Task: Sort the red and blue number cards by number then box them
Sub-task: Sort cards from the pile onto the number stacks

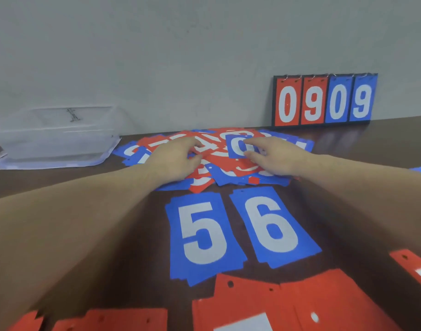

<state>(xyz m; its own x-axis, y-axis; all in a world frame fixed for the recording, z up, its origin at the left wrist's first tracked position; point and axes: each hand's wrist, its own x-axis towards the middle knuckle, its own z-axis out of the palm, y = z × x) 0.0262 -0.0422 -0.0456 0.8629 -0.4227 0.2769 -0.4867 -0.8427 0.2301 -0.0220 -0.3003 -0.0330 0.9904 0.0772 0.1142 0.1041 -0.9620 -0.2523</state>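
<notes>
Number cards [219, 161] sitting in a messy red-and-blue heap mid-tabletop, both hands digging in.

Right hand [272, 156] is pinching a blue 0 card [238, 145] between thumb and fingers at the far side of the heap, so that grip is closed on the card. Left hand [176, 156] is resting on the pile with fingers curled over red cards; can't tell if its grip is actually holding one. Blue 5 stack [202, 235] and blue 6 stack [271, 223] are lying side by side nearer, with red cards [264, 304] along the near edge. Clear plastic box [54, 137] is sitting far left on the dark tabletop [347, 187], and a scoreboard [324, 100] reading 0909 is leaning against the wall far right.
</notes>
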